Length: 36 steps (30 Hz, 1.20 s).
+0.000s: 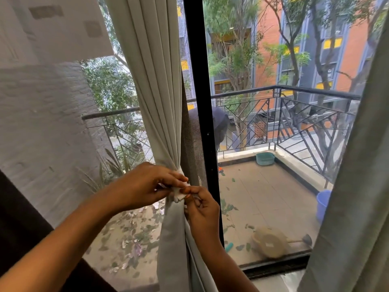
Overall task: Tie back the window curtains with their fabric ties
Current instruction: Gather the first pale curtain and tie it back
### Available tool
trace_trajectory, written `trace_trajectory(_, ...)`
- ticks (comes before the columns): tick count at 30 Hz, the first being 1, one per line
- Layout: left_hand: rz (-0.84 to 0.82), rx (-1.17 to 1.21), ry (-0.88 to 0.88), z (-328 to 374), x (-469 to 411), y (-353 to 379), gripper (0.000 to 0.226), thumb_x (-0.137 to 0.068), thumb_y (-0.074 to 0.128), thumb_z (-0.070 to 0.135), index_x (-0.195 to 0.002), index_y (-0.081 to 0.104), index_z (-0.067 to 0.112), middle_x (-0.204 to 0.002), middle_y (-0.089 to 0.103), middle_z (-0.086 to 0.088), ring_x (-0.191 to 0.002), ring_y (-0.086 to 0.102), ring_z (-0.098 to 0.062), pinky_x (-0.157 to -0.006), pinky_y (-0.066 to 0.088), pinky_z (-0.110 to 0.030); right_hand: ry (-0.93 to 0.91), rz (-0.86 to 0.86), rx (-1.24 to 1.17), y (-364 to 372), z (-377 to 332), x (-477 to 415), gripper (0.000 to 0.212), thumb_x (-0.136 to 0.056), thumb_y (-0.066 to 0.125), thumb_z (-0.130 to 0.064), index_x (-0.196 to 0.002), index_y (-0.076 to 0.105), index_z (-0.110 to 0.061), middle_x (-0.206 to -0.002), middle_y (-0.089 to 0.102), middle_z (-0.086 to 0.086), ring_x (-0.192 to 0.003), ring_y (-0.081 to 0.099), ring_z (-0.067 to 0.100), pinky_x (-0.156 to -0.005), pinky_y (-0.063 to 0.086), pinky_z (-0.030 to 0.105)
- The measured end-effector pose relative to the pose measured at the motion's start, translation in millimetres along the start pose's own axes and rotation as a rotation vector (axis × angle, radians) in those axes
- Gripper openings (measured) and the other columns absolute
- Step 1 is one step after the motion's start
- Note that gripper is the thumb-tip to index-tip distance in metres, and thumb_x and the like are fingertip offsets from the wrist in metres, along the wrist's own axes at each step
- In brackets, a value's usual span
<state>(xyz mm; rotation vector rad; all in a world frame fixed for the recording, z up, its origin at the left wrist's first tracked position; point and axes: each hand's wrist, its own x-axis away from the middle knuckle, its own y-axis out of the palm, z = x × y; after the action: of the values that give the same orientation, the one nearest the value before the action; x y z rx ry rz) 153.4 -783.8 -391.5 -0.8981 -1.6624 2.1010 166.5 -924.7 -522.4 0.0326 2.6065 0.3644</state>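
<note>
A pale grey-green curtain (155, 87) hangs gathered into folds left of the black window post (200, 102). A white fabric tie (179, 193) is wrapped round the curtain at its waist. My left hand (145, 186) pinches the tie from the left, fingers curled on it. From below right, my right hand (202, 209) pinches the tie's loose end. The tie's back part is hidden behind the folds. A second curtain (355, 186) hangs loose at the right edge.
Behind the glass lies a balcony with a black railing (294, 114), a teal tub (265, 158), a blue bucket (323, 205) and a tan round object (269, 242). Sheer mesh fabric (42, 133) covers the left pane. A dark shape (16, 218) fills the lower left.
</note>
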Motion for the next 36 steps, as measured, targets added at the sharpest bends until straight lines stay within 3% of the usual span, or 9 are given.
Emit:
trace_trajectory(3, 0.057, -0.192, 0.204, -11, 0, 5, 0.03, -0.084, 0.063, 0.019, -0.113, 0.067, 0.026, -0.124, 0.056, 0.015, -0.103, 0.059, -0.004, -0.078, 0.052, -0.012, 0.068, 0.0, -0.065, -1, -2, -2, 0.028, -0.092, 0.055, -0.004, -0.088, 0.067, -0.029, -0.086, 0.069, -0.001, -0.08, 0.067, 0.018, -0.071, 0.055, 0.033)
trace_trajectory(8, 0.18, -0.584, 0.518, -28, -4, 3, 0.025, -0.089, 0.051, 0.012, -0.104, 0.07, 0.016, -0.117, 0.055, 0.0, -0.105, 0.052, -0.018, -0.056, 0.053, -0.027, 0.129, -0.043, -0.155, -1, -7, -4, 0.026, -0.091, 0.053, 0.005, -0.086, 0.066, -0.017, -0.086, 0.071, -0.003, -0.082, 0.068, 0.017, -0.073, 0.055, 0.034)
trace_trajectory(13, 0.211, -0.76, 0.673, -26, -14, -1, 0.028, -0.1, 0.04, 0.009, -0.1, 0.066, 0.02, -0.106, 0.071, 0.004, -0.113, 0.053, -0.02, -0.099, 0.037, -0.038, 0.157, -0.002, -0.2, 1, -8, -5, 0.014, -0.091, 0.058, -0.005, -0.098, 0.06, -0.017, -0.084, 0.068, -0.002, -0.074, 0.065, 0.011, -0.063, 0.052, 0.024)
trace_trajectory(16, 0.032, -0.719, 0.681, -28, -20, -3, 0.02, -0.093, 0.045, 0.012, -0.102, 0.058, 0.024, -0.11, 0.07, 0.008, -0.117, 0.058, -0.015, -0.118, 0.017, -0.044, 0.267, 0.05, -0.231, 6, -5, -5, 0.022, -0.088, 0.062, -0.012, -0.109, 0.06, -0.019, -0.079, 0.067, -0.002, -0.066, 0.061, 0.01, -0.055, 0.048, 0.022)
trace_trajectory(19, -0.077, -0.654, 0.636, -31, -25, -7, 0.016, -0.094, 0.042, 0.019, -0.103, 0.053, 0.026, -0.106, 0.071, 0.01, -0.113, 0.06, -0.012, -0.12, 0.01, -0.043, 0.406, 0.046, -0.243, 6, -5, -10, 0.016, -0.086, 0.065, -0.018, -0.102, 0.068, -0.016, -0.083, 0.072, 0.006, -0.07, 0.064, 0.022, -0.057, 0.05, 0.029)
trace_trajectory(22, -0.091, -0.592, 0.611, -33, -24, -9, 0.016, -0.097, 0.04, 0.025, -0.104, 0.055, 0.027, -0.098, 0.07, 0.012, -0.107, 0.059, -0.01, -0.119, 0.011, -0.043, 0.472, 0.007, -0.251, 3, -9, -14, 0.013, -0.086, 0.066, -0.017, -0.096, 0.07, -0.011, -0.085, 0.074, 0.007, -0.081, 0.071, 0.023, -0.064, 0.056, 0.03)
trace_trajectory(25, -0.064, -0.539, 0.635, -34, -24, -7, 0.015, -0.095, 0.044, 0.023, -0.107, 0.051, 0.027, -0.097, 0.07, 0.01, -0.104, 0.058, -0.01, -0.116, 0.019, -0.048, 0.434, 0.025, -0.17, 1, -11, -13, 0.008, -0.085, 0.068, -0.02, -0.091, 0.07, -0.015, -0.083, 0.074, 0.005, -0.082, 0.07, 0.021, -0.068, 0.057, 0.033)
trace_trajectory(31, 0.016, -0.446, 0.635, -35, -22, -5, 0.024, -0.103, 0.031, 0.024, -0.109, 0.054, 0.021, -0.099, 0.069, 0.004, -0.102, 0.059, -0.012, -0.117, 0.021, -0.048, 0.141, 0.072, 0.062, -4, -15, 1, 0.012, -0.089, 0.063, -0.018, -0.084, 0.063, -0.029, -0.081, 0.066, -0.021, -0.082, 0.063, 0.001, -0.07, 0.048, 0.011)
trace_trajectory(36, -0.01, -0.268, 0.523, -34, -22, -9, 0.029, -0.1, 0.035, 0.032, -0.103, 0.063, 0.023, -0.092, 0.067, 0.006, -0.095, 0.06, -0.009, -0.119, 0.013, -0.038, 0.195, 0.049, -0.008, -5, -23, -10, 0.011, -0.087, 0.065, -0.011, -0.084, 0.068, -0.022, -0.08, 0.07, -0.003, -0.076, 0.066, 0.007, -0.072, 0.055, 0.024)
